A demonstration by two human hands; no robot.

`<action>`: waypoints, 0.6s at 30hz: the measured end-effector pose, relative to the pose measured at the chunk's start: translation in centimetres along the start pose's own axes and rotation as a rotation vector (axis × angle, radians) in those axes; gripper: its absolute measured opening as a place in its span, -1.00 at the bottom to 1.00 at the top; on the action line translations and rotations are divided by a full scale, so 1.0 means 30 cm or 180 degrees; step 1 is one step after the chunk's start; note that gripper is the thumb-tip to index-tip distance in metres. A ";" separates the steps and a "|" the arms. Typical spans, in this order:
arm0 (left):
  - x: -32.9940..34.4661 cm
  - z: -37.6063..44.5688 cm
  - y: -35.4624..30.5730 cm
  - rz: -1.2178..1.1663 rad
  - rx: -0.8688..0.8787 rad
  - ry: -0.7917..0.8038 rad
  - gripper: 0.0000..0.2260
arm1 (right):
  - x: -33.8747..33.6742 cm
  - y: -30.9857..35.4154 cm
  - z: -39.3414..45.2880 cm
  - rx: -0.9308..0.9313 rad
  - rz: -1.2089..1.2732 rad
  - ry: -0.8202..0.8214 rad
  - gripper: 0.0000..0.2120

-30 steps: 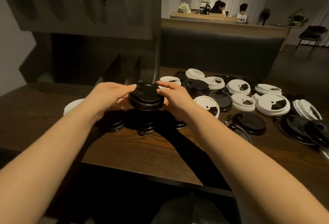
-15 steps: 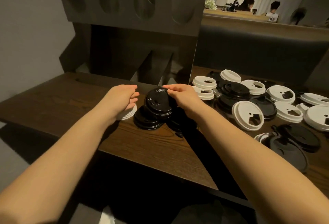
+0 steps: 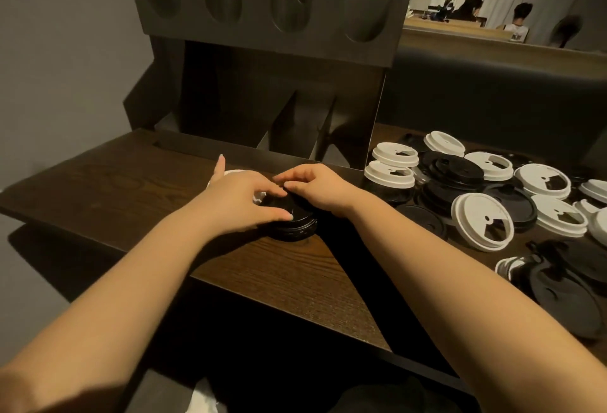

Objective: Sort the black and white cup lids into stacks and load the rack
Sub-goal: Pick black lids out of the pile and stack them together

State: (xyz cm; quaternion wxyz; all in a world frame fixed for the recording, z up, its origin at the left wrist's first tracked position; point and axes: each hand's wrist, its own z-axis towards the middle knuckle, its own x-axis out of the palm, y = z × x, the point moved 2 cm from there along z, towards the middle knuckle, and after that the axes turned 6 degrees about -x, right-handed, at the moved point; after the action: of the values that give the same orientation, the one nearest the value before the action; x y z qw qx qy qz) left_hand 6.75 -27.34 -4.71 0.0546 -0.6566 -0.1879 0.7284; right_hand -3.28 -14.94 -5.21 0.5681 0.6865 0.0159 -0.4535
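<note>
A short stack of black lids (image 3: 293, 226) stands on the dark wooden table (image 3: 108, 189), just in front of the rack. My left hand (image 3: 239, 202) lies over its left side with thumb and fingers curled round the rim. My right hand (image 3: 317, 187) holds the stack's far right rim with curled fingers. A white lid stack (image 3: 234, 173) peeks out behind my left hand, mostly hidden. The dark rack (image 3: 262, 51) rises behind, with divided bays below and several U-shaped slots on top.
Loose white lids (image 3: 483, 226) and black lids (image 3: 453, 169) lie scattered and partly piled over the right half of the table. The table's front edge runs diagonally below my forearms. Two people sit far off behind a counter at the back right.
The black lids that both hands held above the table have come down onto the black stack. My left hand moved from the white stack onto the black one. The view swung left.
</note>
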 end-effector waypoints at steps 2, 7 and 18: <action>0.013 0.009 0.007 0.0078 0.0068 0.0009 -0.65 | 0.007 -0.014 0.003 0.0068 -0.0061 -0.0130 -0.71; 0.033 0.021 0.021 0.0303 0.0092 0.0114 -0.65 | 0.015 -0.029 -0.007 0.0092 -0.0402 -0.0373 -0.79; 0.025 0.005 0.003 0.0311 0.0288 0.0144 -0.50 | -0.029 -0.012 -0.162 -0.0691 -0.1384 -0.0443 -0.72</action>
State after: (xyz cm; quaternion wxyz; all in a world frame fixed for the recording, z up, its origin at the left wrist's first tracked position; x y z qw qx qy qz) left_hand 6.51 -27.20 -5.42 0.0528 -0.6782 -0.1212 0.7229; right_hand -1.04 -10.53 -5.21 0.5273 0.5691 0.1726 -0.6069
